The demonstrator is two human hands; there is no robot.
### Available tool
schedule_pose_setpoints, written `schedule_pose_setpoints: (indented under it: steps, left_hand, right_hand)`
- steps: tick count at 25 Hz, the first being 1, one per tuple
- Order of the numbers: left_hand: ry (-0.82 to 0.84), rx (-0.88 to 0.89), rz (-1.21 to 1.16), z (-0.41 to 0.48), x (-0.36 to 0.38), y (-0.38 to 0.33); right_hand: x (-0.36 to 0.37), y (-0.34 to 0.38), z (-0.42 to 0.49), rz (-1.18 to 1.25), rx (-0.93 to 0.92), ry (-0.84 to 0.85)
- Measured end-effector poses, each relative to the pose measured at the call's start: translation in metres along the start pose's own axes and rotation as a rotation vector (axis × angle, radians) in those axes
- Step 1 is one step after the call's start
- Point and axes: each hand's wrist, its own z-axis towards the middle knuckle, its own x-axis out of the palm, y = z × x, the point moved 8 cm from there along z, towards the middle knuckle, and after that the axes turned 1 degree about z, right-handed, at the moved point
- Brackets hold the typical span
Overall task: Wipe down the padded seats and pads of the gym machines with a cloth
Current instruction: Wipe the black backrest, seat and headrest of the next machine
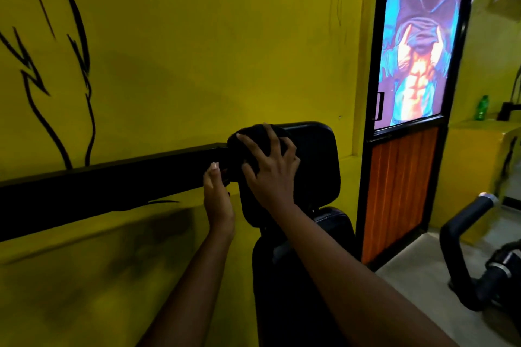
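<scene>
Right now the right hand (270, 172) lies flat with its fingers spread wide, pressing a dark bunched cloth (248, 138) onto the top left corner of the black padded headrest (310, 166). Its grip is not closed around the cloth; the palm just pushes it down. The left hand (218, 200) is just beside it, lower and to the left, with fingers held straight up and together, open, touching the end of the long black metal bar (112, 186) where it meets the pad. Below the headrest sits a black padded backrest (296, 276) on the same machine. Behind all of this is a yellow wall (197, 51) with black drawn lines. To the right is a door (406, 177) with a bright poster and orange wood panel. A small green bottle (482, 107) stands on a yellow ledge far right.
</scene>
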Motion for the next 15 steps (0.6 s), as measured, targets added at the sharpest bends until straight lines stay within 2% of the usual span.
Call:
schedule_pose_setpoints:
  steps: [3, 5, 8, 10, 12, 15]
  left_hand:
    - [-0.009, -0.020, -0.062, 0.010, -0.003, 0.011]
    - [0.019, -0.042, -0.083, 0.010, 0.001, 0.017]
    - [0.064, -0.036, -0.105, 0.004, 0.008, 0.016]
    - [0.099, -0.037, -0.071, 0.001, 0.017, 0.014]
    - [0.111, -0.025, 0.026, -0.003, 0.028, 0.010]
    - [0.051, 0.073, 0.191, -0.012, 0.042, -0.001]
  right_hand:
    - [0.016, 0.002, -0.042, -0.125, -0.189, -0.030]
    - [0.021, -0.003, -0.074, -0.123, -0.285, -0.054]
    - [0.019, -0.008, -0.077, -0.058, -0.284, -0.094]
    - [0.011, -0.013, -0.045, 0.030, -0.149, -0.123]
    - [0.004, -0.027, -0.001, 0.136, 0.059, -0.127]
    - [0.003, -0.073, 0.027, 0.160, 0.292, -0.096]
